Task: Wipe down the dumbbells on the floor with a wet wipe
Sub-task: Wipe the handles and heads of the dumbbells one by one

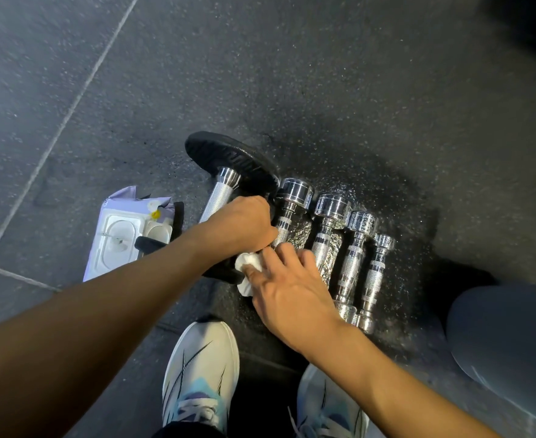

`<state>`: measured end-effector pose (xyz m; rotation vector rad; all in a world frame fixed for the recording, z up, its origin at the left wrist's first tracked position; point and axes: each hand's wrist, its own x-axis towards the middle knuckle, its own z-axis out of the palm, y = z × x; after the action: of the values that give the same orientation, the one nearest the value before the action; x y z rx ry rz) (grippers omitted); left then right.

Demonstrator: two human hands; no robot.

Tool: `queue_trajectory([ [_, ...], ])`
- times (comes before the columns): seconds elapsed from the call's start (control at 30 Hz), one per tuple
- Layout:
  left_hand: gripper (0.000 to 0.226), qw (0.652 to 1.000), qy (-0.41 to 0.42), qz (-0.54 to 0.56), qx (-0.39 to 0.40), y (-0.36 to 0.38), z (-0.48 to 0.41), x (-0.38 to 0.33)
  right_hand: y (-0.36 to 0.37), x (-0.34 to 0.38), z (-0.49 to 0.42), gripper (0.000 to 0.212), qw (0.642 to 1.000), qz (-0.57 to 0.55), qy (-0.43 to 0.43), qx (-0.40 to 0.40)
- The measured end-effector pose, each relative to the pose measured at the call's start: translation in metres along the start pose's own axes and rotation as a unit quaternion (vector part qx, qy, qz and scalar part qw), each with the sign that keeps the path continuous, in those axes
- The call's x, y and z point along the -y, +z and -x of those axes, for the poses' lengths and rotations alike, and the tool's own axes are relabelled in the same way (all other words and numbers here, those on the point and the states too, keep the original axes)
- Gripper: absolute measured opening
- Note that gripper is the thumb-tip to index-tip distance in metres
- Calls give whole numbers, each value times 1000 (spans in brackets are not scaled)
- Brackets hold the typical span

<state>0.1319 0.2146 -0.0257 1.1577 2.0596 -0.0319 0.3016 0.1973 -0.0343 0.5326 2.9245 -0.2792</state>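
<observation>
Several chrome dumbbells lie side by side on the dark rubber floor. The leftmost chrome dumbbell (287, 210) has my left hand (238, 226) closed around its handle. My right hand (287, 289) presses a crumpled white wet wipe (247, 267) against the near end of that dumbbell, which is hidden by my hands. To the right lie three smaller chrome dumbbells (352, 263). Left of them a larger dumbbell with black plates (228, 162) and a silver bar (219, 194) rests tilted.
A lilac wet wipe packet (121, 235) with a white lid lies on the floor at the left. My two white shoes (200, 374) stand below the hands. My knee in dark leggings (507, 343) is at the right. Floor tile seams run diagonally at upper left.
</observation>
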Motion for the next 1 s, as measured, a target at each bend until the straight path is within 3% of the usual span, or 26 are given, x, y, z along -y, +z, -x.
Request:
queue_trajectory([
  [0.13,15,1000,4,19,-18,-1,3,-2,-2,-3,-15,40,999,13,-4,36],
  [0.27,14,998,-8,46,-47,-5,7,-2,-8,-11,-29,34,999,38,-3,17],
  [0.47,10,992,43,-28,-114,-21,15,-15,-6,-48,-48,36,995,45,85,-18],
  [0.53,10,994,42,-62,-74,-18,19,-18,-2,-54,-48,43,994,20,109,-9],
  [0.7,24,994,59,-39,88,-3,29,-15,10,-42,-19,36,991,-70,117,-16],
  [0.77,19,991,63,-58,104,-2,31,-14,12,-45,-11,33,991,-75,108,-25],
  [0.9,34,985,75,-86,126,-1,34,-14,0,-67,-19,38,985,-69,129,-87],
  [1.0,26,985,62,-94,127,1,38,-14,-16,-81,-35,38,976,-49,166,-133],
])
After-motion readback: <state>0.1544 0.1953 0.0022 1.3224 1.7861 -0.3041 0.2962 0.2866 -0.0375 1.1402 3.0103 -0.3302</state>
